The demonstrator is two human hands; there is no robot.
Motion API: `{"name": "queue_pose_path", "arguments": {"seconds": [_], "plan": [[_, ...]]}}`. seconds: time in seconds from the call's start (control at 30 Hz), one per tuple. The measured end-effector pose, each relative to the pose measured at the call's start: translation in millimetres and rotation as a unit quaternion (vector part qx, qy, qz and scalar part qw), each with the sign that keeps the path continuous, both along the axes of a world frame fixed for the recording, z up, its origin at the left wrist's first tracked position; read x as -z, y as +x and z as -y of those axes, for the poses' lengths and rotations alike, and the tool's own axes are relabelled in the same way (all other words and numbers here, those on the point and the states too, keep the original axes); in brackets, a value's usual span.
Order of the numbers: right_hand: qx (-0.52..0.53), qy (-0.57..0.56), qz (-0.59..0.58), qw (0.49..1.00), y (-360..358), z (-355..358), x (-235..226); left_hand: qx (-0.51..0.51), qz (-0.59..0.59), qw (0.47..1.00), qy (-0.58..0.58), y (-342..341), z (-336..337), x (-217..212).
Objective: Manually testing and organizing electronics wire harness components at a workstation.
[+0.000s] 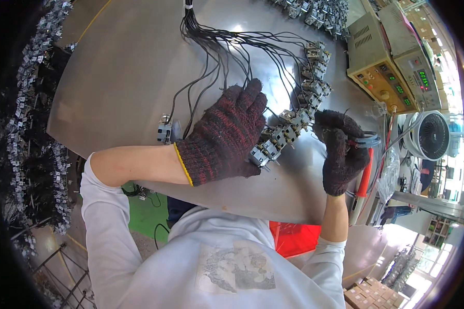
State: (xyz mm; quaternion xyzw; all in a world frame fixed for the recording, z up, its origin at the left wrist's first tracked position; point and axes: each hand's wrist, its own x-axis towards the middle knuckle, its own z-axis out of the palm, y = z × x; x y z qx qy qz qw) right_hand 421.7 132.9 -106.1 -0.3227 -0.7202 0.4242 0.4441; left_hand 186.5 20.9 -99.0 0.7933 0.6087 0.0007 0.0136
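Small silvery motors [288, 129] with black cables [237, 38] stand in a slanting row on the metal tabletop. My left hand [227, 134], in a dark knitted glove with a yellow cuff, lies against the left side of the row, over some cables. Its fingers are stretched out, and the thumb is beside the nearest motor. To the right of the row is my right hand [343, 149], gloved too, with curled fingers; what they hold is hidden. A blue-grey loop [366, 140] shows beside its fingers. One separate motor [164, 129] sits left of my left wrist.
Test instruments [384, 62] with green digits stand at the back right. A red probe handle [365, 172] and a fan [432, 135] are on the right. More motors [319, 13] lie at the far edge. Racks of hanging parts [23, 108] line the left.
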Motion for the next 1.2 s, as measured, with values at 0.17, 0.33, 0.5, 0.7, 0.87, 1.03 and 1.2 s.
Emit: {"name": "queue_pose_path", "arguments": {"seconds": [0.17, 0.33, 0.5, 0.7, 0.87, 1.03, 1.2], "plan": [[-0.036, 0.017, 0.011, 0.999, -8, -5, 4, 0.003, 0.004, 0.999, 0.032, 1, 0, 7], [-0.015, 0.020, 0.057, 0.998, 0, -8, 4, 0.014, 0.010, 0.999, 0.042, -2, 2, 14], [-0.036, 0.042, 0.011, 0.998, 0, -4, 4, 0.019, 0.016, 0.999, 0.048, -2, 2, 15], [-0.028, -0.022, -0.037, 0.999, 2, 14, 7, 0.020, 0.015, 0.998, 0.049, -1, 0, 14], [-0.051, 0.010, 0.018, 0.999, -10, 2, 3, 0.014, 0.006, 0.998, 0.059, -1, 2, 14], [-0.066, 0.035, 0.013, 0.997, -8, 0, 6, 0.011, 0.002, 0.998, 0.061, 0, -1, 17], [-0.050, 0.049, -0.019, 0.997, 0, 15, 3, 0.022, 0.001, 0.998, 0.057, 1, -4, 13]]}}
